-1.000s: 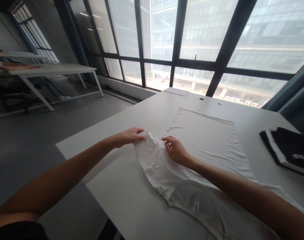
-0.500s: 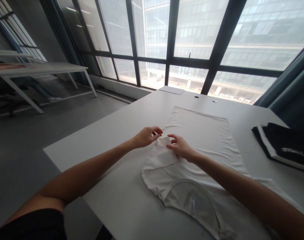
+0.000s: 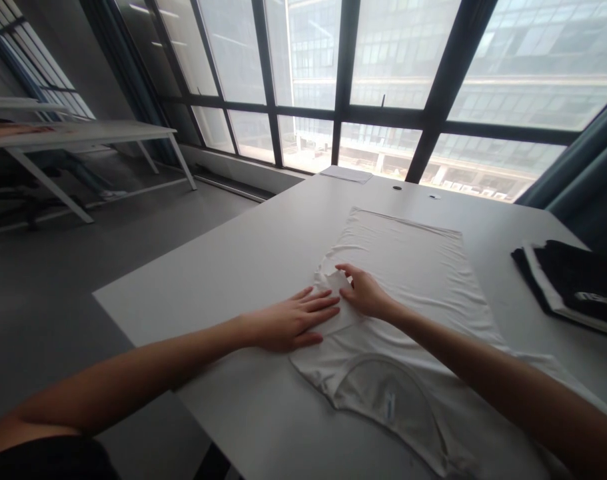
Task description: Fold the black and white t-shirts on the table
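A white T-shirt (image 3: 408, 257) lies spread on the table, its neckline with a small label facing me and its hem towards the window. One sleeve is folded inward over the body, with wrinkles around it. My left hand (image 3: 293, 320) rests flat on that folded sleeve, fingers stretched out and slightly apart. Just to the right, my right hand (image 3: 367, 292) has its fingers curled at the sleeve's end, with fabric between thumb and fingers. Part of the shirt's far shoulder side is hidden beneath my right forearm.
The white table (image 3: 208, 267) carries a stack of folded black and white garments (image 3: 573, 283) on the right. A flat sheet (image 3: 346, 175) lies at its far edge by the window. Another table (image 3: 108, 131) stands at left, with part of a person beside it.
My left hand has come down towards me from the sleeve's end and flattened onto the sleeve. My right hand stays at the sleeve's end. The view has shifted slightly.
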Motion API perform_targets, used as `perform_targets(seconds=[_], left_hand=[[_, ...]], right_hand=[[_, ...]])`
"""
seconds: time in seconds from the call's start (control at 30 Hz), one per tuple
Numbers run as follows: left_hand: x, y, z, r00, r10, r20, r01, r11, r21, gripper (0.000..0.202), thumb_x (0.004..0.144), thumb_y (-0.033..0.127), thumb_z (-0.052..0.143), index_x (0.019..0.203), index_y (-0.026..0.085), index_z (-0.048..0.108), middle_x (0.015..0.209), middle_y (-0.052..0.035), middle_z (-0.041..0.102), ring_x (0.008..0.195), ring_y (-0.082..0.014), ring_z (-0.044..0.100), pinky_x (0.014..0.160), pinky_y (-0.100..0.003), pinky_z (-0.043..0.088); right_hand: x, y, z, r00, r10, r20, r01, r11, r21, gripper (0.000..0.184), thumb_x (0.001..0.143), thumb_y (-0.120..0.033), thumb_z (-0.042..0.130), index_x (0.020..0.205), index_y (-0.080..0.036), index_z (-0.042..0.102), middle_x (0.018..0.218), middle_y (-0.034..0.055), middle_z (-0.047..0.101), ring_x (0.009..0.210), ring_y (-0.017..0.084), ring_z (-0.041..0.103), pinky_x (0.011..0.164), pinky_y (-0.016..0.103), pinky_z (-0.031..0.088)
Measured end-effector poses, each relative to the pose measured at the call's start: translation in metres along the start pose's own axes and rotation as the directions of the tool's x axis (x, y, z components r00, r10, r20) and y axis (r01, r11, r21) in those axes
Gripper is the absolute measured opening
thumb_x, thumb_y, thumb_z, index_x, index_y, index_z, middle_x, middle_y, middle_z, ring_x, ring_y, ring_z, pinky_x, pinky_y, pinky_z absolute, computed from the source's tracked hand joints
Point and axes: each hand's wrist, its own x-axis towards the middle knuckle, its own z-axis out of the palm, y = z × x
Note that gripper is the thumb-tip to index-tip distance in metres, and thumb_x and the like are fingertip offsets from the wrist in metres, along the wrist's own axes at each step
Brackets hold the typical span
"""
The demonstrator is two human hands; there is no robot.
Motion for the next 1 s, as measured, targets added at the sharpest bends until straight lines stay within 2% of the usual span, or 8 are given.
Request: perform_targets(seconds=[0.13,0.23,0.37,0.6,0.73,0.8,0.9,1.0], left_hand=[[-0.011,0.0,-0.008,0.997,0.029,0.071,-0.027,0.999,-0.028,0.065,0.099,0.046,0.051,0.158,0.033,0.026,0.16,-0.0072,0.031,0.15,-0.03,0.023,0.123,-0.05,0.01],[-0.002,-0.012,-0.018,0.997,-0.038,-0.072,0.035,0.999,-0.036,0.045,0.103,0.038,0.044,0.148,0.031,0.046,0.149,-0.0068,0.05,0.138,-0.0244,0.045,0.119,-0.04,0.025],[0.025,-0.049,-0.022,0.931,-0.2,-0.306,0.207,0.978,-0.01,0.034,0.1,0.033,0.047,0.128,0.023,0.064,0.124,-0.0099,0.063,0.118,-0.0243,0.056,0.107,-0.037,0.04],[0.059,-0.092,-0.005,0.867,-0.388,-0.313,0.41,0.912,0.005,0.024,0.089,0.04,0.059,0.087,0.019,0.069,0.104,-0.0095,0.061,0.101,-0.0282,0.057,0.095,-0.043,0.045],[0.056,-0.077,-0.009,0.827,-0.41,-0.384,0.46,0.887,0.046,0.022,0.092,0.039,0.056,0.093,0.019,0.066,0.105,-0.0093,0.061,0.101,-0.0273,0.056,0.094,-0.041,0.043],[0.046,-0.059,-0.02,0.849,-0.384,-0.362,0.432,0.9,0.057,0.022,0.093,0.039,0.054,0.092,0.02,0.064,0.098,-0.0077,0.063,0.092,-0.0241,0.059,0.086,-0.035,0.045],[0.023,-0.021,-0.039,0.925,-0.343,-0.162,0.358,0.931,0.07,0.024,0.092,0.043,0.056,0.08,0.022,0.062,0.075,-0.0018,0.063,0.067,-0.0192,0.057,0.064,-0.029,0.041],[-0.004,0.014,-0.048,0.955,-0.295,0.014,0.292,0.952,0.096,0.024,0.087,0.043,0.062,0.074,0.024,0.061,0.067,-0.0001,0.063,0.062,-0.0187,0.057,0.058,-0.029,0.036]], right_hand=[[-0.005,-0.012,-0.002,0.996,-0.094,-0.005,0.088,0.953,-0.29,0.059,0.08,-0.01,0.056,0.139,-0.013,0.052,0.131,0.0166,0.058,0.116,0.029,0.055,0.1,0.042,0.046],[-0.006,-0.02,0.0,0.984,-0.167,-0.054,0.132,0.906,-0.403,0.048,0.085,-0.013,0.056,0.134,-0.016,0.056,0.131,0.0161,0.056,0.12,0.03,0.049,0.101,0.044,0.045],[-0.009,-0.027,0.005,0.974,-0.222,-0.053,0.181,0.893,-0.412,0.033,0.09,-0.017,0.057,0.123,-0.018,0.062,0.123,0.0136,0.059,0.115,0.029,0.05,0.098,0.043,0.046],[-0.034,-0.033,0.015,0.923,-0.377,0.081,0.38,0.853,-0.357,0.025,0.09,-0.022,0.062,0.115,-0.023,0.064,0.125,0.0114,0.059,0.118,0.028,0.049,0.099,0.046,0.045],[-0.044,-0.038,0.017,0.88,-0.452,0.147,0.474,0.811,-0.342,0.021,0.092,-0.022,0.061,0.113,-0.022,0.065,0.124,0.0105,0.06,0.116,0.027,0.05,0.102,0.045,0.042],[-0.046,-0.042,0.015,0.865,-0.476,0.16,0.502,0.803,-0.322,0.016,0.094,-0.024,0.06,0.109,-0.023,0.066,0.119,0.0095,0.061,0.111,0.026,0.052,0.098,0.042,0.044],[-0.046,-0.045,0.013,0.856,-0.486,0.176,0.516,0.802,-0.3,0.011,0.094,-0.022,0.058,0.1,-0.022,0.067,0.106,0.0083,0.063,0.1,0.023,0.054,0.091,0.038,0.045],[-0.043,-0.044,0.012,0.874,-0.456,0.169,0.486,0.833,-0.264,0.013,0.094,-0.015,0.055,0.091,-0.021,0.067,0.097,0.0069,0.063,0.093,0.02,0.055,0.086,0.034,0.045]])
